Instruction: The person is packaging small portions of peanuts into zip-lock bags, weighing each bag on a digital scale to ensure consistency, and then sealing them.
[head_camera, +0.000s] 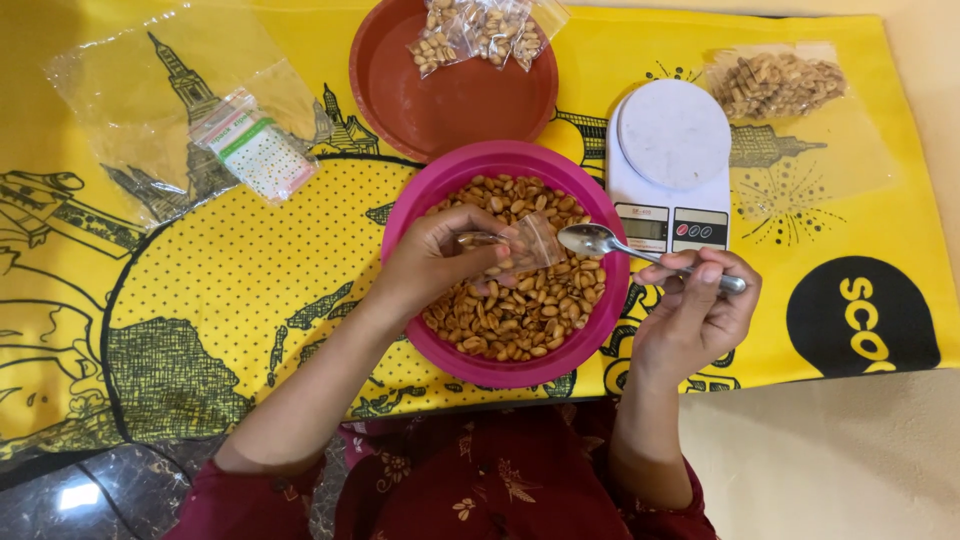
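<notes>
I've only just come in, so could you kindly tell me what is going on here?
A person sits over a pink bowl of peanuts. The left hand holds a small clear bag open above the nuts, and the right hand holds a spoon, its bowl right at the bag's mouth. Behind are a white scale, a brown plate with filled bags, and another filled bag beside the scale.

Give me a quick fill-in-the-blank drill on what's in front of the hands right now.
1. The right hand holds a metal ____.
2. The left hand holds a small clear bag over the ____ bowl of peanuts.
3. The kitchen scale stands to the ____ of that bowl.
4. The brown plate holds filled ____ of peanuts.

Missing words: spoon; pink; right; bags
</notes>
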